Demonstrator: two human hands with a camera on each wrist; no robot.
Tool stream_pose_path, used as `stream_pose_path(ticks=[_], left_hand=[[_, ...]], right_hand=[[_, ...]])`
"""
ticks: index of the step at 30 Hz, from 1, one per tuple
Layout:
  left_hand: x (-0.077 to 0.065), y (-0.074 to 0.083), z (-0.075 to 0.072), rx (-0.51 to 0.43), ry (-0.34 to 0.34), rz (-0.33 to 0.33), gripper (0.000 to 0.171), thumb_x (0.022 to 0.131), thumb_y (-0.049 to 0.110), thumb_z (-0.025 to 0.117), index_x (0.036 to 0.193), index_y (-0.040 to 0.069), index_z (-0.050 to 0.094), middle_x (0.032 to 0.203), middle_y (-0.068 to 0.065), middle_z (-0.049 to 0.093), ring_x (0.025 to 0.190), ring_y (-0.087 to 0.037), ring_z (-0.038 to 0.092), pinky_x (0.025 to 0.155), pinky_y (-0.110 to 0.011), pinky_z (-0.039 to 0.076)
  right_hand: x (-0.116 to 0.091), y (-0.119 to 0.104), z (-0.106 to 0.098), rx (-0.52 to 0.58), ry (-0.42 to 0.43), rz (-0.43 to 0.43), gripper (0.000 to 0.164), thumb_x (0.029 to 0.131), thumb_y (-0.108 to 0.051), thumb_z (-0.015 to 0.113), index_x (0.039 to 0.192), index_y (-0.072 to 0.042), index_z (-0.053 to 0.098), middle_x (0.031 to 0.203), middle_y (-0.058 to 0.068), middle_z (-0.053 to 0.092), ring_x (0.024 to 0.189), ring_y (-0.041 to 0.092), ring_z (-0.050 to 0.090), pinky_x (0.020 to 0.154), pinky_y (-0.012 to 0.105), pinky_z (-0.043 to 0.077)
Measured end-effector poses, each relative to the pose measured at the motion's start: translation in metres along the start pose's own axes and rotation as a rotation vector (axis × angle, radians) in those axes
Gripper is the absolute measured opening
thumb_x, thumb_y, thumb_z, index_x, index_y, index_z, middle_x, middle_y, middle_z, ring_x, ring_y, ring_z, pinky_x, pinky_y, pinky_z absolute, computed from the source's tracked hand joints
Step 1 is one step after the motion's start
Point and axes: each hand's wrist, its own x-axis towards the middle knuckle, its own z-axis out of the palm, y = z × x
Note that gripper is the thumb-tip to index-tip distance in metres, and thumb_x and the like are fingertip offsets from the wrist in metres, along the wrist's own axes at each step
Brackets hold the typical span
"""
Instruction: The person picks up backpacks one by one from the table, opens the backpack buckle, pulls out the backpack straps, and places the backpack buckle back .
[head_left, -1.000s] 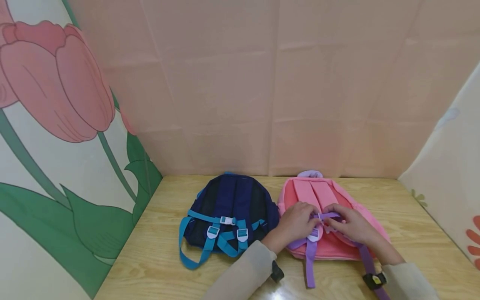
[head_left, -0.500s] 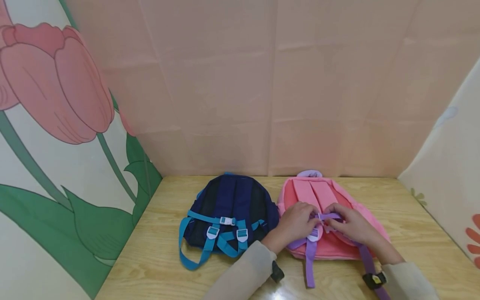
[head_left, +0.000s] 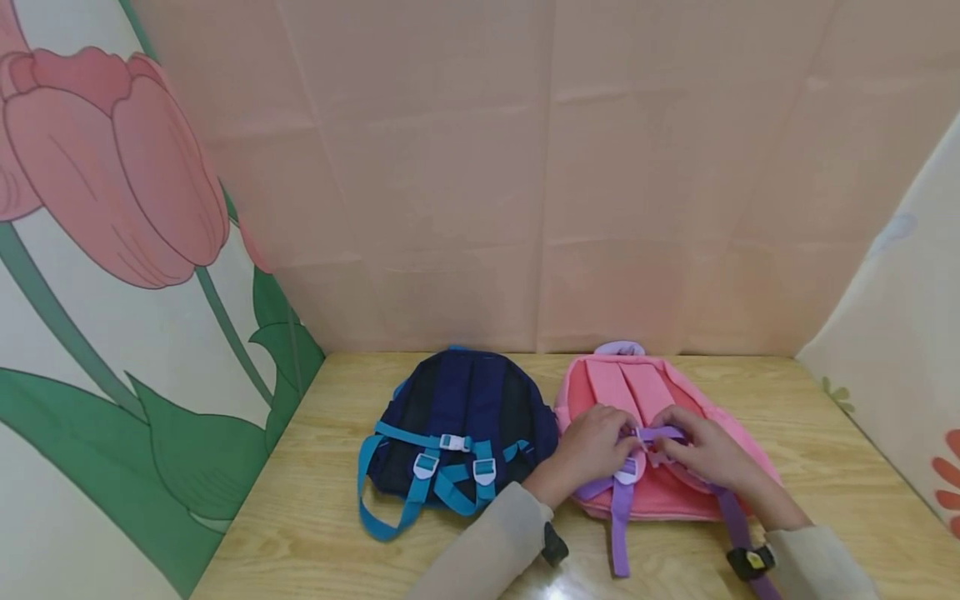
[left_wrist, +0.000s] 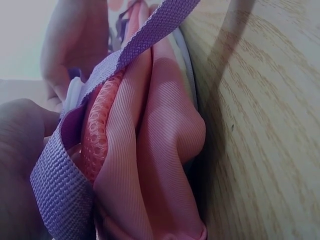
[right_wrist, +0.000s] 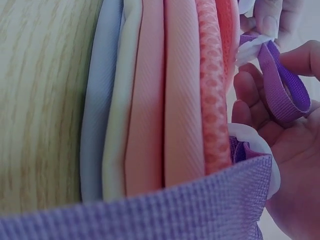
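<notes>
A pink backpack [head_left: 652, 387] lies on the table, its back panel and purple straps facing up. Over its lower half, my left hand [head_left: 594, 444] pinches a white clip buckle [right_wrist: 248, 51] between thumb and fingers. From the other side my right hand [head_left: 708, 452] holds the purple webbing strap [right_wrist: 280, 92] that loops out of this buckle, thumb on one side and fingers curled beneath. Below the hands, a white strap adjuster [head_left: 628, 468] sits on a shoulder strap whose purple tail [head_left: 620, 533] hangs toward the table's front.
Left of the pink bag lies a navy backpack [head_left: 468, 392] with blue straps; its white chest buckle [head_left: 453, 442] is fastened. The wooden table [head_left: 300, 500] ends at a pinkish cloth backdrop [head_left: 480, 208]. A tulip-print panel [head_left: 112, 167] stands at the left.
The right hand's fingers have shifted very slightly at the purple strap. Both hands otherwise keep their places, and both backpacks lie as before.
</notes>
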Motion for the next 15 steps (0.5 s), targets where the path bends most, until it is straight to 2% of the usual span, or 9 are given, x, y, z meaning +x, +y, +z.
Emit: stream_pose_path(ticks=[7, 15], left_hand=[[-0.0010, 0.0015, -0.0018, -0.002, -0.014, -0.018, 0.020, 0.097, 0.040, 0.067, 0.114, 0.029, 0.068, 0.096, 0.019, 0.060, 0.093, 0.002, 0.051, 0.083, -0.016, 0.044], [-0.0007, 0.0017, -0.0018, 0.006, -0.017, -0.012, 0.021, 0.098, 0.040, 0.067, 0.115, 0.029, 0.068, 0.098, 0.020, 0.061, 0.096, 0.003, 0.052, 0.086, -0.016, 0.044]], right_hand=[[0.0012, -0.0013, 0.0002, -0.078, 0.013, -0.068, 0.020, 0.093, -0.008, 0.070, 0.113, -0.009, 0.066, 0.093, -0.002, 0.067, 0.076, 0.003, 0.056, 0.060, 0.024, 0.045], [0.0021, -0.0035, -0.0005, -0.133, 0.012, -0.065, 0.020, 0.093, -0.011, 0.072, 0.112, -0.015, 0.067, 0.093, -0.003, 0.068, 0.075, 0.004, 0.054, 0.061, 0.023, 0.043]])
